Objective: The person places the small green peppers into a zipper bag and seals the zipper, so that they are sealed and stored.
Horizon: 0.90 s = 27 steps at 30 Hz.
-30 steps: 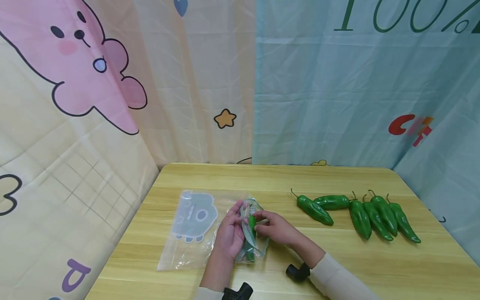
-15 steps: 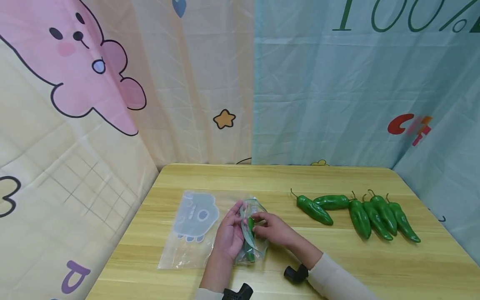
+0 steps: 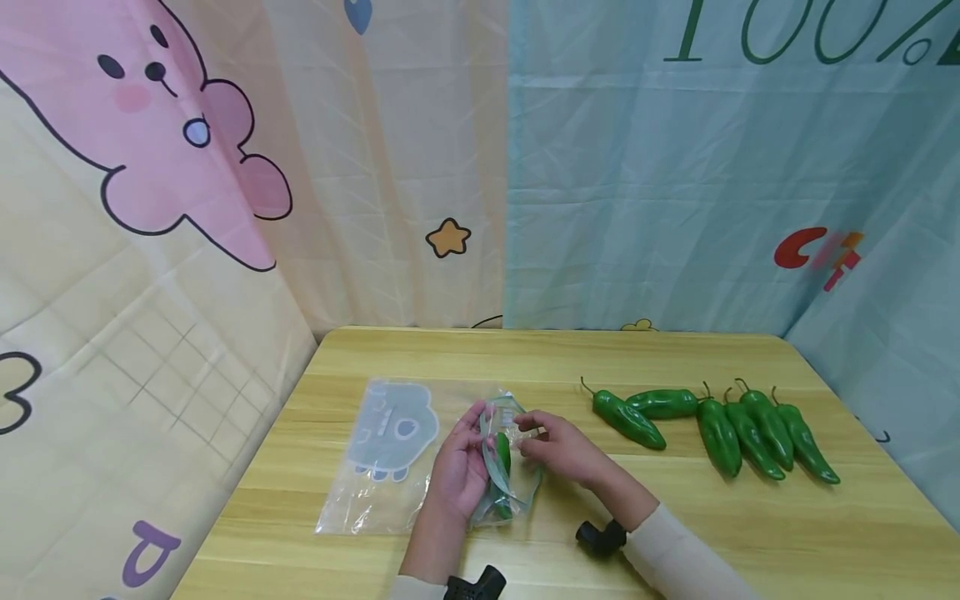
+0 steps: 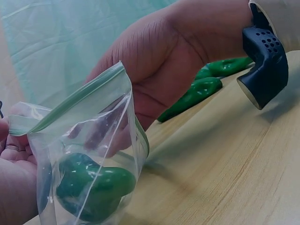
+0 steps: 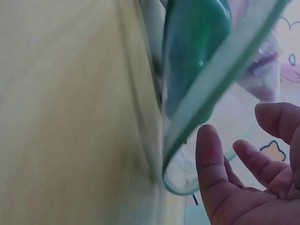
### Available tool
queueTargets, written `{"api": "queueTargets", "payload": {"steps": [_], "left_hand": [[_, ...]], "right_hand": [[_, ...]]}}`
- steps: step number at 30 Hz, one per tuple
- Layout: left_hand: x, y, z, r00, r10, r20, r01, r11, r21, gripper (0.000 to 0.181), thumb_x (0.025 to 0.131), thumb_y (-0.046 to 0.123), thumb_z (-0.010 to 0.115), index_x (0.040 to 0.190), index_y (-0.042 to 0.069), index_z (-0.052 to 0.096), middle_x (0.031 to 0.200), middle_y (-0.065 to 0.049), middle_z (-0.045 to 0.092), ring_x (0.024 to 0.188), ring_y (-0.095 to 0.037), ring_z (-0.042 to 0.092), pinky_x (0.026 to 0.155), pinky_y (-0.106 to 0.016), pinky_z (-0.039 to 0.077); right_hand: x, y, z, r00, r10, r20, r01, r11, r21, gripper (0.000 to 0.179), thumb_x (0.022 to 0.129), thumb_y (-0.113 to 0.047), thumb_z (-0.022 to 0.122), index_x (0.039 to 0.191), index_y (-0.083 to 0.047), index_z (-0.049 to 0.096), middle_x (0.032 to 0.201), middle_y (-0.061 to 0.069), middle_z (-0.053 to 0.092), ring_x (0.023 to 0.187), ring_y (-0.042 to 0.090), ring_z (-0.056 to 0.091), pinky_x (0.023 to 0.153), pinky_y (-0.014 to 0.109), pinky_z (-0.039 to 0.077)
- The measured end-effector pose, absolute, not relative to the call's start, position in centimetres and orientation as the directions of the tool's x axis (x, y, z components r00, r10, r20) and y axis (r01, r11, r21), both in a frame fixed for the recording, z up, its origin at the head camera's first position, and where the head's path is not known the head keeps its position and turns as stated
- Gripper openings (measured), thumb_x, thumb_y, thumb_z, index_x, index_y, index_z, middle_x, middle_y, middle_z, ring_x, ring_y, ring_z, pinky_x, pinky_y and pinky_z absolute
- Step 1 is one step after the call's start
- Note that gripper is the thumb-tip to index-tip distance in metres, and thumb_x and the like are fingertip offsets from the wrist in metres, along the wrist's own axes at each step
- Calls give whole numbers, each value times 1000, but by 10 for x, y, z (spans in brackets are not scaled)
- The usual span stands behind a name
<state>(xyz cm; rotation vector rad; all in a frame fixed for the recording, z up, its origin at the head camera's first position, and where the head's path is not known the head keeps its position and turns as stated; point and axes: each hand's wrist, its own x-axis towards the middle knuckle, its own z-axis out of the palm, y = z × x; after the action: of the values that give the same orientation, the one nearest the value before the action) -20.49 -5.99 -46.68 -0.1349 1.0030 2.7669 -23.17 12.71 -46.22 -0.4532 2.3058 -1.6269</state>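
Clear plastic bag [image 4: 84, 97], green-zipped, mouth gaping | glossy green pepper [image 4: 93, 187] inside | left hand [image 3: 459, 471] pinching bag, right hand [image 3: 562, 446] spread

Your clear bag [image 4: 93, 140] has a pale green zip strip [image 4: 79, 98]; the pepper in it [image 4: 91, 194] and the loose peppers [image 3: 720, 437] are glossy green; your surface [image 3: 675, 500] is pale yellow wood grain; the flat clear plastic [image 3: 348, 500] carries a grey-blue cartoon print [image 3: 397, 433]; your sleeve [image 3: 686, 554] is cream, your wrist camera [image 3: 602, 539] black; the cream curtain [image 3: 390, 150] bears a pink animal [image 3: 157, 125] and orange star [image 3: 448, 239]; the pale blue one [image 3: 637, 183], dark green lettering [image 3: 690, 33].
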Motion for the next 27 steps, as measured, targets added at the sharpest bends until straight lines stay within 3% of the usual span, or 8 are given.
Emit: {"api": "queueTargets", "payload": {"steps": [16, 27], "left_hand": [[-205, -59, -467, -975, 147, -165, -218, -766, 605, 57, 90, -7, 36, 147, 2, 39, 134, -2, 54, 74, -5, 53, 68, -11, 47], [-205, -59, -466, -976, 138, -169, -213, -766, 607, 57, 90, -7, 37, 147, 2, 39, 135, -3, 53, 74, -5, 53, 69, -11, 47]], "right_hand": [[-243, 166, -442, -960, -278, -41, -81, 413, -907, 38, 96, -13, 62, 131, 2, 55, 128, 20, 56, 98, 25, 60, 82, 41, 57], [-246, 209, -437, -968, -251, -11, -108, 453, -885, 47, 100, -19, 59, 139, 4, 48, 137, 24, 50, 108, 29, 59, 86, 41, 56]]}}
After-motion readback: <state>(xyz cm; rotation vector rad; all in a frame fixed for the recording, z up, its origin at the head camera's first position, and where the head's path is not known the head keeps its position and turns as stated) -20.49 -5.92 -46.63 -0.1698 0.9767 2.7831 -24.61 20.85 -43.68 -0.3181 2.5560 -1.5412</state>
